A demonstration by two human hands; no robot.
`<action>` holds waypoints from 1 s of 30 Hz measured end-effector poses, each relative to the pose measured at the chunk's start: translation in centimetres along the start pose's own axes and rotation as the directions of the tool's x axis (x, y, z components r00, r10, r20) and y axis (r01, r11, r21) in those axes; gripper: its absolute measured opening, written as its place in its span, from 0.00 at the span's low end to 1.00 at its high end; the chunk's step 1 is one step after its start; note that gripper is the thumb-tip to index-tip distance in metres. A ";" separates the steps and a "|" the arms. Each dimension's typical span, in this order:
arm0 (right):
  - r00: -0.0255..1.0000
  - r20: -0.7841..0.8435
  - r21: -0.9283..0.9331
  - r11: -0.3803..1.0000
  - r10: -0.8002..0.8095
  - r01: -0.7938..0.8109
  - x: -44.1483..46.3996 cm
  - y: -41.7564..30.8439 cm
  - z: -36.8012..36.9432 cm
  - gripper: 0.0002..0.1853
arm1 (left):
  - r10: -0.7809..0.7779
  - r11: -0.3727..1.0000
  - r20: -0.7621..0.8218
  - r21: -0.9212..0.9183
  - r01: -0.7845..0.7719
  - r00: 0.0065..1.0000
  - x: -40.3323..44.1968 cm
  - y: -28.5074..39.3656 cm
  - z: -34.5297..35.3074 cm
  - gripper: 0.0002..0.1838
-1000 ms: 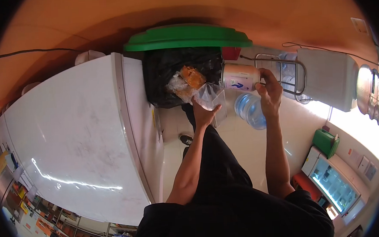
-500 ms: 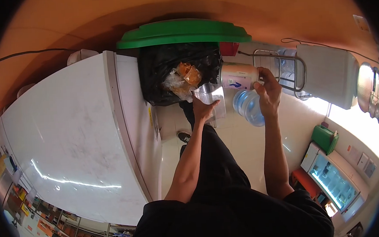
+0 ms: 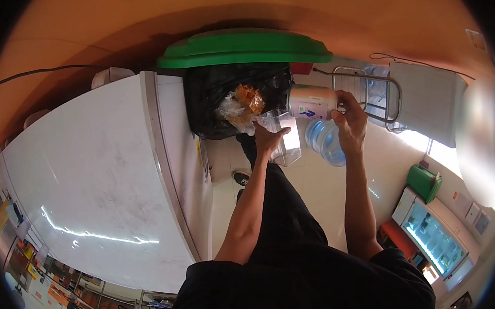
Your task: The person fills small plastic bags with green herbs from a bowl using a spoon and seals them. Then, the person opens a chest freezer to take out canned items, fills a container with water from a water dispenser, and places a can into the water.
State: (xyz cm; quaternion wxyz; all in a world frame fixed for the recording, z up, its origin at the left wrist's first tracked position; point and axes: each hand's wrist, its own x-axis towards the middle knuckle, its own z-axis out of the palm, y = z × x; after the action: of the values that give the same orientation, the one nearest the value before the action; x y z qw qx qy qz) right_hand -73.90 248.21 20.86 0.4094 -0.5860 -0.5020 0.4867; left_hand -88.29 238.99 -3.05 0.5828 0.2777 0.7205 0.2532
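My left hand [image 3: 269, 140] is closed around a clear plastic container [image 3: 286, 151], whose upper end lies close to the bin's rim. My right hand [image 3: 351, 122] grips the end of a canister [image 3: 311, 102] with a pinkish label. The canister lies on its side in the air, its far end pointing left toward the bin. In front of me is a bin lined with a black plastic bag [image 3: 202, 109]. Inside it are crumpled clear plastic [image 3: 234, 110] and orange-brown wrappers [image 3: 251, 97]. The canister's inside is hidden.
A green lid [image 3: 244, 48] stands raised behind the bin. To the left is a large white cabinet-like appliance [image 3: 90, 175]. A blue water jug [image 3: 327, 141] is on the floor below my right hand. A metal-framed chair [image 3: 394, 97] is at the right.
The clear container in my left hand has turned slightly, moving a little rightward. My right hand and the canister hold nearly still. A pale blurred shape has appeared at the far right.
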 end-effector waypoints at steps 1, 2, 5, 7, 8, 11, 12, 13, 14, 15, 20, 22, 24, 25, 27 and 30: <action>1.000 0.002 -0.005 1.000 0.001 -0.001 0.1 0.0 0.0 0.30 | 0.031 0.999 0.008 -0.037 -0.031 0.999 0.3 -0.5 0.3 0.66; 1.000 0.010 -0.004 1.000 0.006 -0.006 0.2 0.1 0.0 0.30 | 0.045 0.998 0.015 -0.053 -0.044 0.999 0.6 -1.0 0.5 0.65; 1.000 0.025 -0.007 1.000 0.001 -0.001 0.5 0.1 0.0 0.29 | 0.034 0.997 0.044 -0.064 -0.031 0.998 0.6 -0.5 0.4 0.65; 0.999 0.022 -0.022 0.999 -0.026 0.026 0.6 -0.1 0.1 0.29 | -0.032 0.997 0.082 -0.070 0.038 0.996 -0.2 1.7 -0.6 0.65; 0.999 0.020 -0.017 1.000 -0.025 0.025 0.7 -0.2 0.2 0.29 | -0.075 0.994 0.105 -0.075 0.083 0.992 -0.4 2.3 -0.9 0.65; 0.999 0.025 -0.017 0.999 -0.036 0.036 1.0 -0.4 0.4 0.29 | -0.073 0.989 0.055 -0.122 0.079 0.996 0.2 1.8 -0.6 0.66; 0.998 0.034 -0.030 0.999 -0.044 0.045 1.0 -0.1 0.1 0.29 | -0.097 0.988 0.054 -0.117 0.103 0.994 0.4 1.5 -0.5 0.66; 0.998 0.044 -0.043 0.998 -0.053 0.055 1.1 -0.1 0.0 0.29 | -0.120 0.986 0.052 -0.112 0.125 0.991 0.5 1.7 -0.6 0.66; 0.998 0.042 -0.026 0.998 -0.051 0.052 1.2 -0.2 0.0 0.29 | -0.144 0.983 0.050 -0.107 0.148 0.988 0.5 1.8 -0.7 0.66; 0.998 0.041 -0.009 0.999 -0.048 0.049 1.2 -0.4 0.0 0.29 | -0.192 0.973 0.073 -0.116 0.199 0.979 0.7 2.0 -0.8 0.65; 0.998 0.042 -0.010 0.998 -0.056 0.057 1.1 -0.9 -0.4 0.29 | -0.383 0.870 0.352 -0.173 0.461 0.854 1.4 4.1 -3.1 0.69; 0.996 0.054 -0.027 0.997 -0.066 0.067 0.9 -1.1 -0.7 0.30 | -0.456 0.813 0.402 -0.175 0.555 0.794 1.4 4.8 -3.9 0.70; 0.995 0.065 -0.036 0.996 -0.079 0.081 0.5 -0.8 -1.2 0.30 | -0.449 0.816 0.386 -0.192 0.546 0.806 1.1 5.2 -4.5 0.69; 0.994 0.071 -0.039 0.995 -0.087 0.090 0.2 -0.8 -1.3 0.30 | -0.400 0.846 0.364 -0.207 0.492 0.841 -0.1 7.0 -5.3 0.69; 0.996 0.047 0.012 0.997 -0.075 0.074 -0.9 -2.1 -1.1 0.30 | -0.224 0.940 0.212 -0.210 0.268 0.951 -1.6 7.4 -5.6 0.69; 0.994 0.014 0.058 0.992 -0.111 0.110 -3.4 -3.6 -1.6 0.30 | 0.181 0.983 -0.110 -0.007 -0.183 0.977 -4.4 5.9 -4.9 0.68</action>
State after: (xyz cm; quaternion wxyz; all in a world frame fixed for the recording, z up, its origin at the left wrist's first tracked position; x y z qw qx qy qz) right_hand -73.12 245.39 25.15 0.4480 -0.5413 -0.5232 0.4822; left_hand -91.75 239.98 5.04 0.5193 0.3232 0.7208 0.3262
